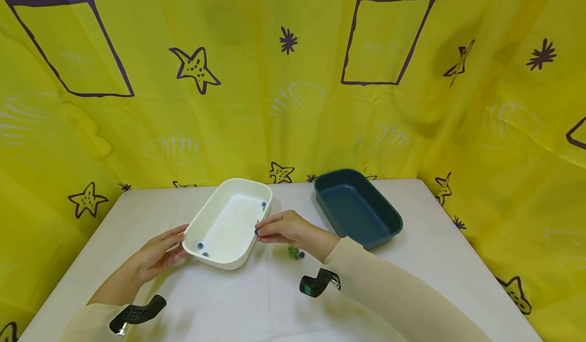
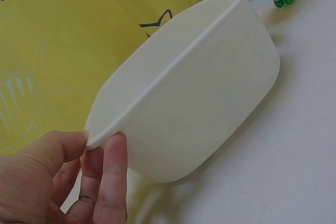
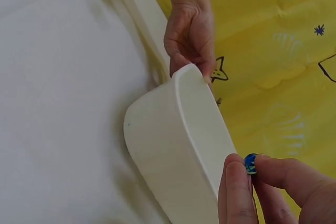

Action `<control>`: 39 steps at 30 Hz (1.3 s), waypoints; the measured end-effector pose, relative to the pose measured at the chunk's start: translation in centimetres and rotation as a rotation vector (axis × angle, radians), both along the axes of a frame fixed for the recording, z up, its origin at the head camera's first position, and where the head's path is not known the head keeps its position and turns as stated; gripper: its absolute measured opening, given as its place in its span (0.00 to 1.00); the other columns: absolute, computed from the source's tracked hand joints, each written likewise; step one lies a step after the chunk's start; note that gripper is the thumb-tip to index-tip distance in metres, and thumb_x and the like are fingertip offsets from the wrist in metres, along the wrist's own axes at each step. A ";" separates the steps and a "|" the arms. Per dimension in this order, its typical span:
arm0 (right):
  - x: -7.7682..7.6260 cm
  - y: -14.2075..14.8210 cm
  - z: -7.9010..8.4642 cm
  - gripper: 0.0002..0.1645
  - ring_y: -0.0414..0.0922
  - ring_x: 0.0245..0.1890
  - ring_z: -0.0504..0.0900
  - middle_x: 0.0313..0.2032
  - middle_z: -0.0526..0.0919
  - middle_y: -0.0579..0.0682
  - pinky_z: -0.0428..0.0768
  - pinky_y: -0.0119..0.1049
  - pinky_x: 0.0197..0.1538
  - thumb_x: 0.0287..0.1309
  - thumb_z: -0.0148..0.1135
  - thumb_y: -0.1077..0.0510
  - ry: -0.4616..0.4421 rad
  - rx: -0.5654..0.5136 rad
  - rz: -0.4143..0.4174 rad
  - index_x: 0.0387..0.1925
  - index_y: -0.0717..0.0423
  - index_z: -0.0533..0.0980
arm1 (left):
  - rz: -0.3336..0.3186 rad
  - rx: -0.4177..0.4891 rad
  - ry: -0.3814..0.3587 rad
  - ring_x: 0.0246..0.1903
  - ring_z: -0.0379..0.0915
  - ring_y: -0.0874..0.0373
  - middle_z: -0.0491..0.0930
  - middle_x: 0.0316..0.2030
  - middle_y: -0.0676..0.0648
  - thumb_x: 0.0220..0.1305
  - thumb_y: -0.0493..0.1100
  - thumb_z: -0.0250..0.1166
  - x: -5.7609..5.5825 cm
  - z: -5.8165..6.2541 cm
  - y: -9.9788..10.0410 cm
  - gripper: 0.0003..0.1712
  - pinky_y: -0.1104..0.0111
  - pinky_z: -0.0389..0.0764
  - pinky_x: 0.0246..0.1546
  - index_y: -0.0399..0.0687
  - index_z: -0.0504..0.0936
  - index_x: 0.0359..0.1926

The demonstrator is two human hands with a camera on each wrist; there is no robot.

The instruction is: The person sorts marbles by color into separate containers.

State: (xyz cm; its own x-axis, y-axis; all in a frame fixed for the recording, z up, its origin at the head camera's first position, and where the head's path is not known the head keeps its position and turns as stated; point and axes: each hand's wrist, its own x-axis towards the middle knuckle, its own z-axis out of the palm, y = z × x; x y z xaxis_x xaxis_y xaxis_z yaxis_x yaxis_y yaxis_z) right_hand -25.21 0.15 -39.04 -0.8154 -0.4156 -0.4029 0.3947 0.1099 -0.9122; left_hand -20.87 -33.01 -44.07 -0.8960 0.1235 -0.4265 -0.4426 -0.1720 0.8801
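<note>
A white plastic tub (image 1: pixel 231 225) stands on the table, turned at a slant. My left hand (image 1: pixel 157 256) pinches its rim at the left side, thumb above and fingers beneath the lip, as the left wrist view shows. Between thumb and fingertips, my right hand (image 1: pixel 290 228) holds a blue glass marble (image 3: pixel 250 163) at the tub's right rim. Inside the tub, blue marbles (image 1: pixel 200 246) lie near the front left, and another blue marble (image 1: pixel 263 204) is by the right wall. Several green and blue marbles (image 1: pixel 296 253) are clustered on the table below my right wrist.
A dark teal tub (image 1: pixel 324 205) stands at the back right, partly behind my right forearm. White cloth (image 1: pixel 238 306) covers the table. Yellow curtains (image 1: pixel 247 77) with sea drawings hang behind and at both sides. Each wrist wears a black camera mount (image 1: pixel 320 282).
</note>
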 end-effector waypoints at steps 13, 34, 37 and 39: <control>-0.6 -2.3 -0.2 0.14 0.44 0.31 0.87 0.36 0.87 0.60 0.85 0.39 0.47 0.56 0.65 0.73 -0.023 -0.012 0.022 0.46 0.72 0.81 | 0.000 0.027 0.001 0.38 0.80 0.64 0.81 0.40 0.58 0.72 0.41 0.59 0.0 0.0 0.0 0.15 0.73 0.84 0.43 0.70 0.86 0.37; -1.1 -3.6 -1.1 0.12 0.42 0.25 0.84 0.29 0.86 0.57 0.87 0.31 0.36 0.55 0.64 0.75 -0.043 -0.011 0.028 0.43 0.75 0.81 | 0.002 0.048 0.001 0.38 0.79 0.64 0.80 0.40 0.57 0.72 0.41 0.58 -0.1 -0.3 -0.2 0.15 0.74 0.84 0.44 0.70 0.86 0.37; -1.1 -3.6 -1.0 0.12 0.42 0.25 0.85 0.31 0.87 0.59 0.87 0.34 0.40 0.55 0.65 0.74 -0.035 0.005 0.029 0.42 0.74 0.82 | 0.002 0.045 -0.001 0.38 0.79 0.64 0.80 0.40 0.58 0.72 0.41 0.59 -0.1 -0.2 -0.1 0.15 0.74 0.84 0.44 0.70 0.86 0.37; -1.1 -3.6 -1.0 0.11 0.42 0.25 0.85 0.32 0.87 0.61 0.87 0.37 0.43 0.55 0.65 0.74 -0.036 0.013 0.029 0.42 0.74 0.82 | 0.001 0.043 -0.002 0.39 0.79 0.64 0.80 0.40 0.58 0.72 0.41 0.59 0.0 -0.2 -0.1 0.15 0.73 0.84 0.45 0.70 0.86 0.37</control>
State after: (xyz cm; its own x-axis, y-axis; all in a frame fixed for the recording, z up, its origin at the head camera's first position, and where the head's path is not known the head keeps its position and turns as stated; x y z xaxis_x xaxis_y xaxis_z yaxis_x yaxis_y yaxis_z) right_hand -26.31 -3.48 -40.02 -0.7882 -0.4333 -0.4369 0.4235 0.1332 -0.8961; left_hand -20.92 -33.09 -44.24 -0.8952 0.1408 -0.4229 -0.4444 -0.2098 0.8709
